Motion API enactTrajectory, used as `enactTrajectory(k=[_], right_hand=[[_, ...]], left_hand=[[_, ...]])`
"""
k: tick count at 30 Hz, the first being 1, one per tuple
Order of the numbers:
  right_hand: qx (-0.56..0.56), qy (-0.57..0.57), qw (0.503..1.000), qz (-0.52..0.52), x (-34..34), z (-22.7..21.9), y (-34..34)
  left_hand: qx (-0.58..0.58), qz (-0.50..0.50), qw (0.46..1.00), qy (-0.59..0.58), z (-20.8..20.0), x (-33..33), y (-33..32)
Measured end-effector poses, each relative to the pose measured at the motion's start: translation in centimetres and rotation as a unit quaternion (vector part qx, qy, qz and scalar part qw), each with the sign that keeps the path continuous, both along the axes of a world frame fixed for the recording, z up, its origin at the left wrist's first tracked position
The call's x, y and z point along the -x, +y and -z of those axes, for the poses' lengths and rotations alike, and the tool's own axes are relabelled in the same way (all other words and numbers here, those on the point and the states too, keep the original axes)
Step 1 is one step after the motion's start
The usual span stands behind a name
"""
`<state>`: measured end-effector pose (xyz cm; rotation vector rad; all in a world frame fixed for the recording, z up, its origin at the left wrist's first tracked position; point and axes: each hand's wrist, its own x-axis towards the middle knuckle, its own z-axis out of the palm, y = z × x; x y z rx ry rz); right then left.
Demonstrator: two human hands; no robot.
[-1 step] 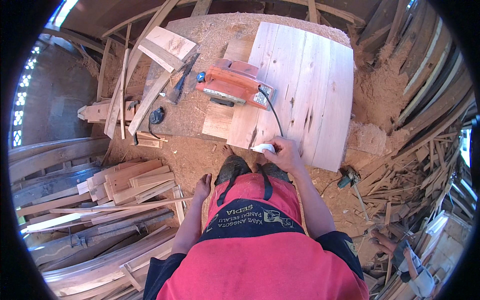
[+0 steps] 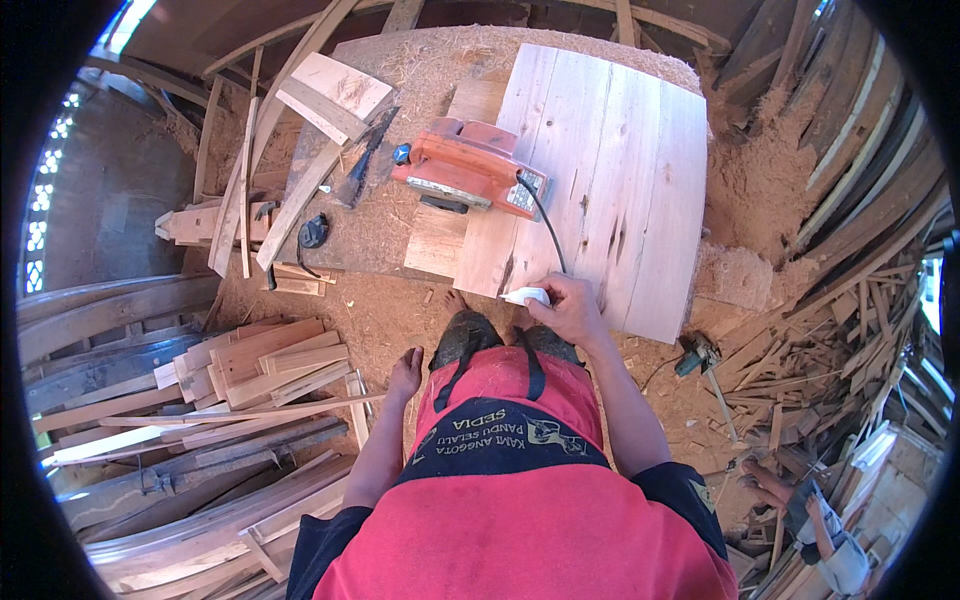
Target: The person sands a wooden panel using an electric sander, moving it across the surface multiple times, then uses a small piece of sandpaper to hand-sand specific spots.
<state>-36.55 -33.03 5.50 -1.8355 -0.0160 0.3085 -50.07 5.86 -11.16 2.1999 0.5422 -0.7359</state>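
Note:
My right hand [image 2: 570, 308] is closed around a small white squeeze bottle [image 2: 533, 296] with a thin pointed nozzle. The nozzle points left, at the near edge of a pale panel of joined wooden boards [image 2: 640, 190]; whether it touches the wood I cannot tell. Dark cracks and knots mark the boards. An orange electric planer [image 2: 465, 165] lies across the panel's left side, its black cord [image 2: 548, 225] running toward my right hand. My left hand [image 2: 406, 372] hangs low beside my left leg, holding nothing I can see, with its thumb apart and the fingers partly hidden.
On the shavings-strewn workbench [image 2: 375, 235] lie a black tape measure [image 2: 313, 231] and wood offcuts [image 2: 340, 85]. Stacked boards [image 2: 260, 365] fill the left floor. A green power tool [image 2: 697, 355] and scrap wood [image 2: 820, 370] lie right. Another person [image 2: 825, 535] sits at lower right.

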Motion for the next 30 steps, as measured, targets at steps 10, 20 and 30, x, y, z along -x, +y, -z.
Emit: enactTrajectory(k=[10, 20, 30], right_hand=[[-0.011, -0.015, 1.000, 0.020, 0.4, 2.4, 0.1], [-0.058, 0.004, 0.997, 0.057, 0.7, 3.6, 0.0], [-0.249, 0.018, 0.918, 0.308, 1.6, 2.3, -2.1]], left_hand=[[0.000, -0.001, 1.000, -0.014, 0.8, 0.3, 0.2], [0.018, -0.065, 0.994, -0.081, -0.2, -1.4, -0.4], [-0.140, -0.138, 0.889, -0.415, -9.7, -14.7, 0.8]])
